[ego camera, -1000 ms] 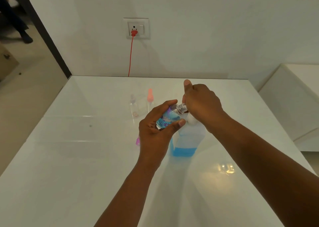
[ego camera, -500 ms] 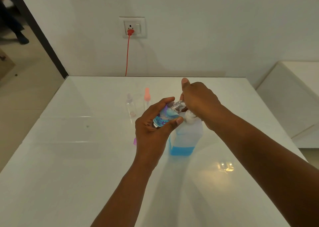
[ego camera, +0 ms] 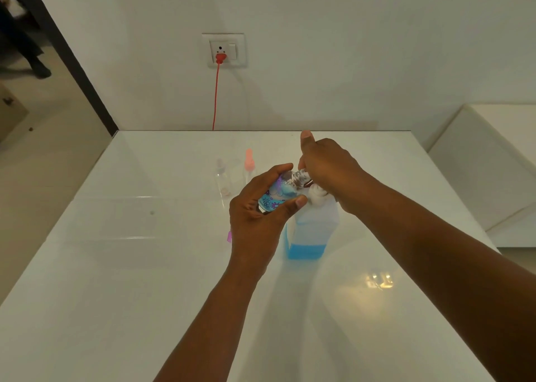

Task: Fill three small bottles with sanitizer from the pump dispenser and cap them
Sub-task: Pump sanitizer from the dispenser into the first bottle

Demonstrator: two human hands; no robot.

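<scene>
Here we are at a glossy white table [ego camera: 116, 309] set against a white wall [ego camera: 348, 48], which carries a socket plate [ego camera: 224, 50] with a red plug and a red cord [ego camera: 216, 97] dropping behind the far edge of the table. To the right stands a white cabinet [ego camera: 493, 161], apart from the table.

Near the middle of the table stands our pump dispenser [ego camera: 313, 230], a translucent jug with a band of blue sanitizer low at its bottom and a white neck at its top. Our right hand [ego camera: 327, 170] lies over its pump head with the fingers curled down and the thumb sticking up; the pump itself is hidden beneath the hand, so we cannot tell just how the fingers sit on it.

Our left hand [ego camera: 258, 216] grips a small bottle [ego camera: 280, 193] with a blue flowered label, thumb on the near side and fingers round the far side. The bottle is tilted, its bare threaded neck pointing toward the right hand and lying just beside the dispenser's top.

Beyond the left hand two more little bottles stand upright near each other: a clear bottle [ego camera: 222, 178] and a pink-topped bottle [ego camera: 249, 164]. A small purple piece [ego camera: 229, 236] peeps out beside our left wrist; we cannot tell what it is
</scene>
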